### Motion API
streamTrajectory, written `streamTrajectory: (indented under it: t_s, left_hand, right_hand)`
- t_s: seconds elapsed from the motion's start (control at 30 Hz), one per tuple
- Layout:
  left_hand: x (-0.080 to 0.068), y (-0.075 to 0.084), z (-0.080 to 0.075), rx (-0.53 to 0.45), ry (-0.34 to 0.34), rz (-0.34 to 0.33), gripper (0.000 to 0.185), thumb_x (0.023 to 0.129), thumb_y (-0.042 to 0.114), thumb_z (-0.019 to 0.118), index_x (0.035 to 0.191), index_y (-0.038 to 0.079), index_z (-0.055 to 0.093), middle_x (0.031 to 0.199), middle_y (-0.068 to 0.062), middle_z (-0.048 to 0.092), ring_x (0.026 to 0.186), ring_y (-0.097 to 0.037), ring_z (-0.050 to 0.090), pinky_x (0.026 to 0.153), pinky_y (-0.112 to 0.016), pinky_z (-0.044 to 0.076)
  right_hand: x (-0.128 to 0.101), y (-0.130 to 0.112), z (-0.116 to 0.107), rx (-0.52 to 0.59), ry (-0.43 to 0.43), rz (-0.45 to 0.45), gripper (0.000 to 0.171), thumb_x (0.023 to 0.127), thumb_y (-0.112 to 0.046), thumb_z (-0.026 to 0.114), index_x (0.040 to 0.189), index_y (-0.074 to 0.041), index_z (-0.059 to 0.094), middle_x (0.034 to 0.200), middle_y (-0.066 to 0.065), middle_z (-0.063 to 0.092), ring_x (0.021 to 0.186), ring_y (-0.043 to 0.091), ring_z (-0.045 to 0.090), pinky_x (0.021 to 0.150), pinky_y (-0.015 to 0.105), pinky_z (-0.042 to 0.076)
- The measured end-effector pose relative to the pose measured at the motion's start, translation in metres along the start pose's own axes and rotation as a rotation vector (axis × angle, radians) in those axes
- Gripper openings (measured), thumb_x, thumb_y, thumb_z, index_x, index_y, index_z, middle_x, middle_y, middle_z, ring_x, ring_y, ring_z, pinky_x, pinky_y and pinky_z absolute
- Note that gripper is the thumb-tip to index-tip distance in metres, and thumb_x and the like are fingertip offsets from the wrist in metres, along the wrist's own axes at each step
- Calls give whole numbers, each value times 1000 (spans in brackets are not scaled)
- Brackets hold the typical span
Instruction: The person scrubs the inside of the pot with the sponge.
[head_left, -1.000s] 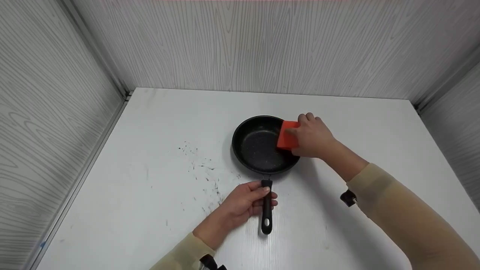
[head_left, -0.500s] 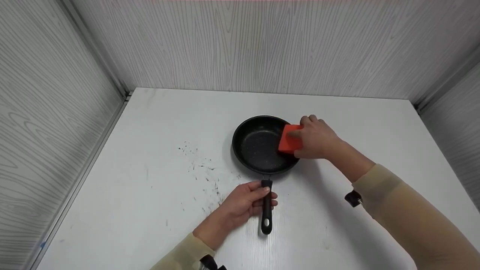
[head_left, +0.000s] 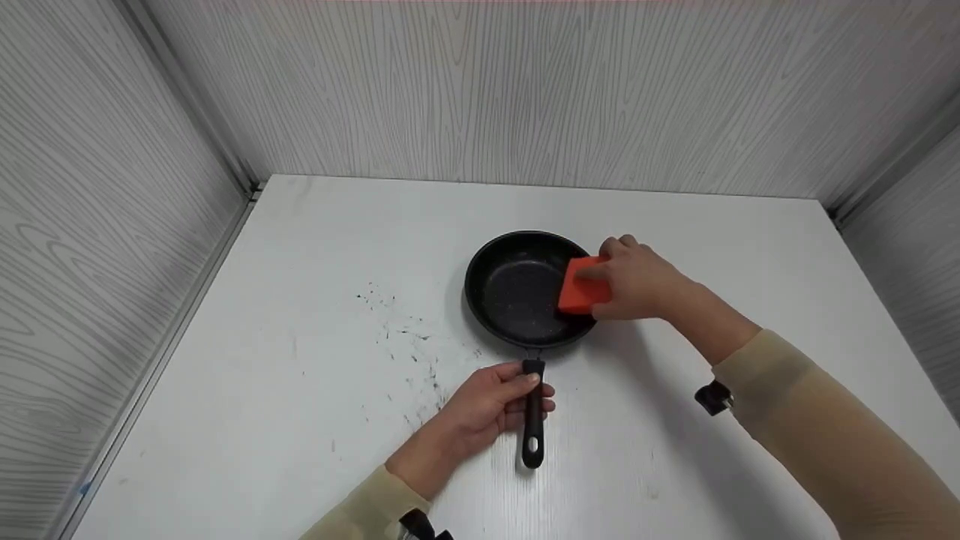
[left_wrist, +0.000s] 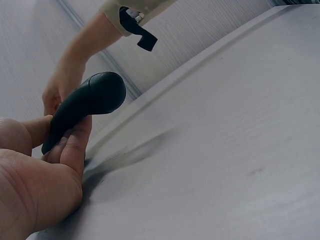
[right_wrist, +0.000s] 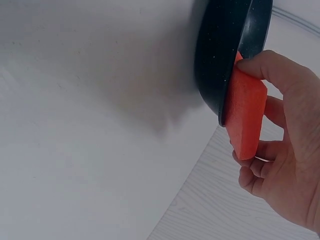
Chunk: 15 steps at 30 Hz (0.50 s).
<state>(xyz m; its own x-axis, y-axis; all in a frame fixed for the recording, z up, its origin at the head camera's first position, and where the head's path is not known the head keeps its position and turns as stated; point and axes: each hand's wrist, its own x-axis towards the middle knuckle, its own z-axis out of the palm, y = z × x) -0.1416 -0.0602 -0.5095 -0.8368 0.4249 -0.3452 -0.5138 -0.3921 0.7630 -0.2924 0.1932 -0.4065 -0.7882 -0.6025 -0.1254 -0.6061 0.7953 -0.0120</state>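
Observation:
A black frying pan (head_left: 517,292) stands near the middle of the white table, its handle (head_left: 533,427) toward the person. My left hand (head_left: 484,405) grips that handle, thumb on top and fingers beneath; the left wrist view shows the handle's rounded end (left_wrist: 107,92) sticking out past the fingers. An orange sponge (head_left: 583,286) is pinched in my right hand (head_left: 637,281) at the pan's right inner side. In the right wrist view the sponge (right_wrist: 246,112) overlaps the pan's rim (right_wrist: 222,117), with the thumb on one side and fingers on the other.
Dark specks and smudges (head_left: 412,337) mark the white table (head_left: 300,420) left of the pan. A wood-grain panel (head_left: 480,90) rises behind the table, and side panels (head_left: 90,225) stand at left and right.
My right hand has moved the sponge along the pan's right inner side, slightly toward the person and to the right. The left hand and the pan have stayed in place.

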Motion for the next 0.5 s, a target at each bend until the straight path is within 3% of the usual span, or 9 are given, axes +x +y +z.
streamTrajectory:
  t_s: [0.5]
  left_hand:
    - [1, -2, 0, 1, 8, -4, 38, 105, 8, 67, 138, -9, 60, 105, -16, 77, 94, -23, 78, 92, -40, 63]
  right_hand:
    - [0, -1, -1, 44, -22, -41, 42, 84, -31, 73, 123, -17, 79, 128, 23, 63, 116, 40, 53, 92, 54, 52]
